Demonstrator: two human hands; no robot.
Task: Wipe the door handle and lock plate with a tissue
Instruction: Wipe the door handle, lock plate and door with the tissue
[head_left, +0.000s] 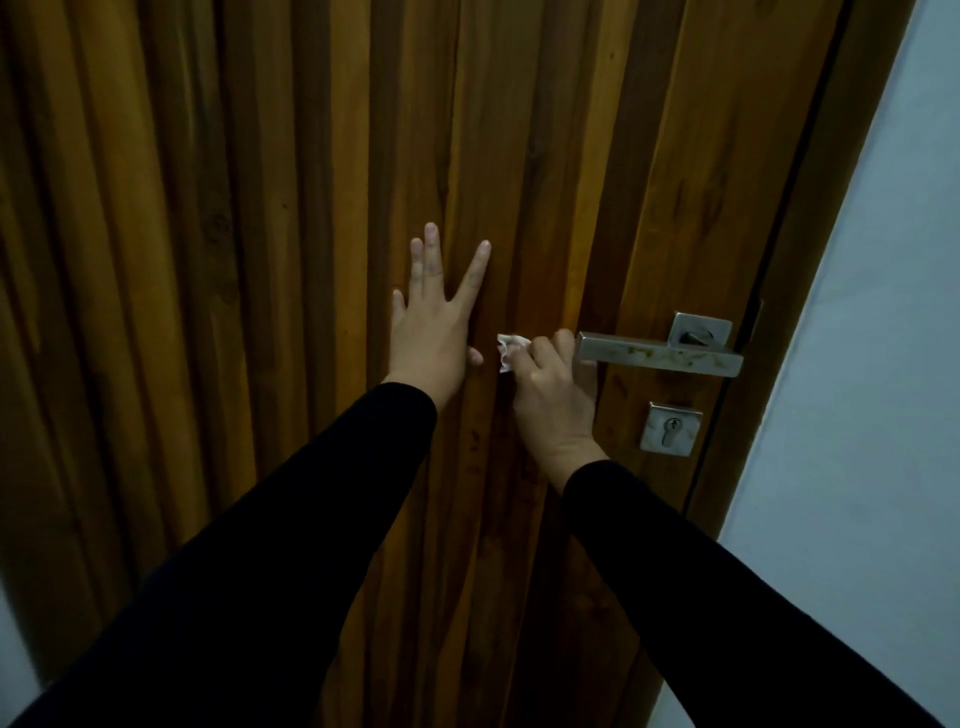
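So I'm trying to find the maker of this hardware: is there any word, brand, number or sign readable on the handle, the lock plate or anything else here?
None. No text shows on the door handle, the lock plate, the tissue or the door. Any fine engraving would be too small to read in this dim view.

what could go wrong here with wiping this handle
1. The tissue is a small wad in the right hand at the free end of the handle; most of it sticks out away from the lever, so bare fingers may rub the metal instead.
2. The handle shows brownish spots along its face; a thin tissue may tear before lifting them.
3. The lock plate sits below, untouched, and may get skipped.
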